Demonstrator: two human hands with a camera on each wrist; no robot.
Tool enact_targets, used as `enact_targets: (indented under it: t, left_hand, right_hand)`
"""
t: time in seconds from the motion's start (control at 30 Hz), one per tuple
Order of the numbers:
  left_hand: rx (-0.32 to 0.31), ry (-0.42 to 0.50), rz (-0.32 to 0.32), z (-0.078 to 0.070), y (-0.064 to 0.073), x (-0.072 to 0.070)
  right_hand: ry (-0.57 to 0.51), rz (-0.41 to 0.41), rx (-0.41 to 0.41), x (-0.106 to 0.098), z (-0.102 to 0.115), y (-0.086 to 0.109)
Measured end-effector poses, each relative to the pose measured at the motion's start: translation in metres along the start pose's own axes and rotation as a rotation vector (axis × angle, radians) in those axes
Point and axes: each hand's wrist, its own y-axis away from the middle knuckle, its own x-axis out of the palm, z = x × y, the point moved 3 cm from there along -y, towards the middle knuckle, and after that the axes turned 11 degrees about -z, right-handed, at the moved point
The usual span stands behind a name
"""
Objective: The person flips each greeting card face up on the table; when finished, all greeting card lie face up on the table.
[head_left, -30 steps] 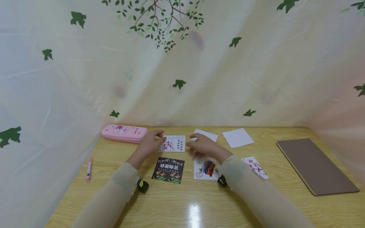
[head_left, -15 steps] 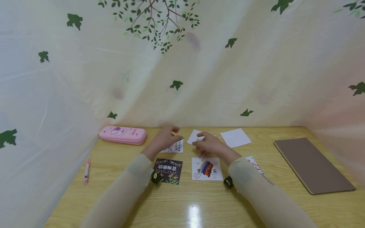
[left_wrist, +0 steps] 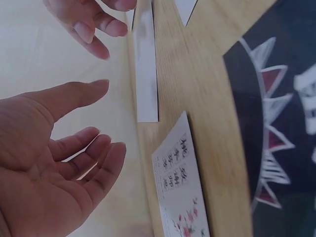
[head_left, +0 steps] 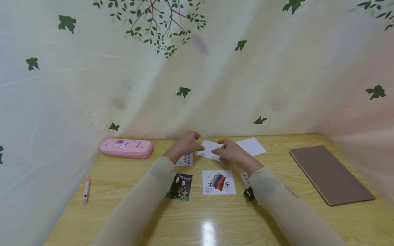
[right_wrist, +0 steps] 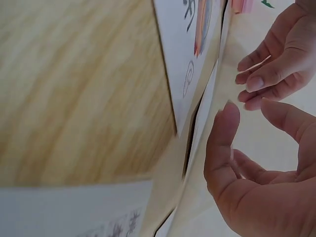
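Over the back of the table, my left hand [head_left: 185, 146] hangs with relaxed fingers at the left edge of a blank white card [head_left: 207, 147]. My right hand [head_left: 234, 153] hovers at that card's right side, fingers loosely bent around nothing. Both hands face each other with a gap between thumbs and fingertips, as the left wrist view shows with the left hand [left_wrist: 64, 163] and the card [left_wrist: 146, 74]. A blossom-printed card [head_left: 186, 160] lies partly hidden below my left hand. Nearer me are a dark flowered card [head_left: 184, 191] and a white card with colourful brushstrokes [head_left: 219, 184].
Another blank white card [head_left: 253, 146] lies to the right at the back. A pink pencil case [head_left: 127, 148] and a pink pen [head_left: 87, 190] are on the left. A brown notebook [head_left: 330, 174] lies at the right. My right sleeve mostly covers one card [head_left: 245, 179].
My left hand has moved right, away from the pencil case and across the blossom card to the blank card. My right hand stays near the blank card. The head view has turned slightly right.
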Motion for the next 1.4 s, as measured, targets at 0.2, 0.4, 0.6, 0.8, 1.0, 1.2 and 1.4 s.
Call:
enact_targets:
  t: [0.2, 0.4, 0.6, 0.8, 1.0, 1.2, 1.4]
  left_hand:
    - [0.004, -0.048, 0.056, -0.005, -0.007, 0.002]
    - [-0.027, -0.104, 0.128, -0.003, -0.010, 0.009]
    - [-0.031, -0.163, 0.131, -0.006, -0.010, 0.014]
    - [-0.058, -0.147, 0.117, -0.010, -0.010, 0.018]
    - [-0.034, -0.182, 0.129, -0.014, -0.011, 0.020]
    - [-0.046, -0.232, 0.174, -0.015, -0.013, 0.019]
    - [-0.084, -0.252, 0.211, -0.016, -0.015, 0.018]
  right_hand:
    - [0.006, -0.036, 0.016, -0.004, -0.004, -0.006]
    - [0.122, -0.080, 0.031, -0.008, -0.008, -0.008]
    - [0.232, -0.073, 0.063, -0.010, -0.013, -0.010]
    - [0.256, -0.025, 0.065, -0.011, -0.015, -0.014]
    - [0.247, 0.005, 0.063, -0.014, -0.015, -0.015]
    - [0.250, 0.019, 0.054, -0.014, -0.016, -0.019]
    - [0.233, 0.030, 0.070, -0.015, -0.017, -0.021]
